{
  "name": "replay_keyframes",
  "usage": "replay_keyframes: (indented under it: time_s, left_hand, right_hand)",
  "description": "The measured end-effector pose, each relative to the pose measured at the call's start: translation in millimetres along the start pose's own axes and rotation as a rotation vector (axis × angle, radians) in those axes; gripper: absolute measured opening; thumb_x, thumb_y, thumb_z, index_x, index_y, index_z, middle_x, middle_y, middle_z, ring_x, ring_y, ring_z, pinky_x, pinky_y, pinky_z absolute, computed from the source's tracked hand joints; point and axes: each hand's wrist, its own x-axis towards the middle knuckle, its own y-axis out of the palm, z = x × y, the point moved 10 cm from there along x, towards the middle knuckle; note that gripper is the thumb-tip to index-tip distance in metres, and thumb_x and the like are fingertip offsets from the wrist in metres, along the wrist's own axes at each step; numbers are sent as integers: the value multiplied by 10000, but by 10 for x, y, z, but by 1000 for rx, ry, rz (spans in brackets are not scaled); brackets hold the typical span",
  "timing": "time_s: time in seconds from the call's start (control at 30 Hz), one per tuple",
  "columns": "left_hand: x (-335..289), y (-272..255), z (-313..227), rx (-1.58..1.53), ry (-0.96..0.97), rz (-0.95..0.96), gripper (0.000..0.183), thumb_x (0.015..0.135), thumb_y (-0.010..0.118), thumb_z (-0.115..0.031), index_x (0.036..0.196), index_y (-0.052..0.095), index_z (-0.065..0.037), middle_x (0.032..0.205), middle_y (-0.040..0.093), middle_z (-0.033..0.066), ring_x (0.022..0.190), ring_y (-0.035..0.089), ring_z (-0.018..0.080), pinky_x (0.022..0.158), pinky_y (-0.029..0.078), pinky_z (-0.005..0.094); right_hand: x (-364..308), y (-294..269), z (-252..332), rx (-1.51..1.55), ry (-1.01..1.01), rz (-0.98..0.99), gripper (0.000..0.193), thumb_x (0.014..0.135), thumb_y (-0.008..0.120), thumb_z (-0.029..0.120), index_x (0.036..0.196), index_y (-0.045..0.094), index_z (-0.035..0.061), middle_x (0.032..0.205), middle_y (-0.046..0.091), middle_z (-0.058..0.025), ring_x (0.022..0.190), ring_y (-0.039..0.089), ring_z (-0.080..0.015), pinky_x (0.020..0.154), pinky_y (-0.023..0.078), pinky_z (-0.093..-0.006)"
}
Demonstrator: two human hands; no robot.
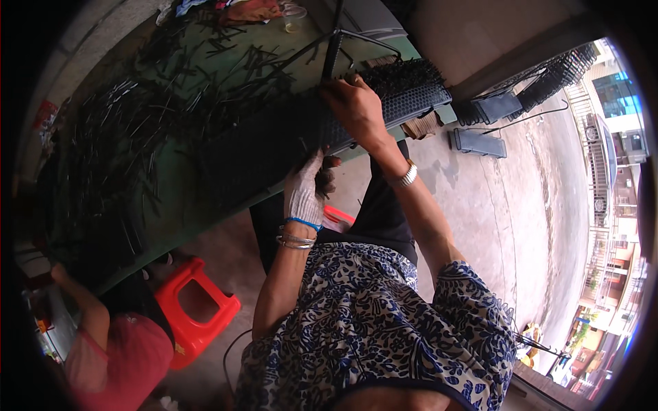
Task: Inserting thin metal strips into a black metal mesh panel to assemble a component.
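Observation:
A long black perforated metal piece (418, 103) lies along the near edge of the green table. My left hand (306, 188), in a whitish glove with dark fingertips, is at its near side, fingers curled in against its edge. My bare right hand (356, 108) reaches over it, fingers bent and closed at the foot of an upright black metal strip (333, 55). What lies between the right fingertips is hidden. A thin black frame (373, 42) stands behind this hand. Small black bristly parts (404, 75) are heaped behind the perforated piece.
Loose thin black rods (144, 116) are strewn over the table (168, 222). Red cloth (250, 10) and a clear cup (293, 26) lie at the back. A red stool (195, 312) and a person in pink (123, 356) are at lower left. Black racks (480, 142) stand at right.

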Motion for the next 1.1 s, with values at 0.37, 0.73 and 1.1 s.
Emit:
replay_keyframes:
  time_s: [0.37,0.73,1.1]
  left_hand:
    - [-6,30,-34,148,94,-25,256,920,628,-243,1078,638,-43,843,703,76,519,539,67,424,385,192]
    - [62,106,172,-35,-63,105,268,948,598,-246,1094,612,-23,926,700,127,732,674,179,570,538,271]
    - [127,-16,332,-335,-141,128,164,953,572,-131,1054,600,-5,940,677,152,842,684,247,774,599,414]
  right_hand:
    - [-414,176,178,827,202,648,84,900,588,62,941,614,-6,829,665,-41,719,623,-97,635,501,-249]
    - [-107,-428,-46,242,33,-308,71,894,603,24,910,535,8,722,632,-119,643,659,-204,580,500,-305]
    - [-94,-271,29,143,-30,-359,105,876,619,17,901,517,16,695,576,-140,605,622,-295,541,482,-361]
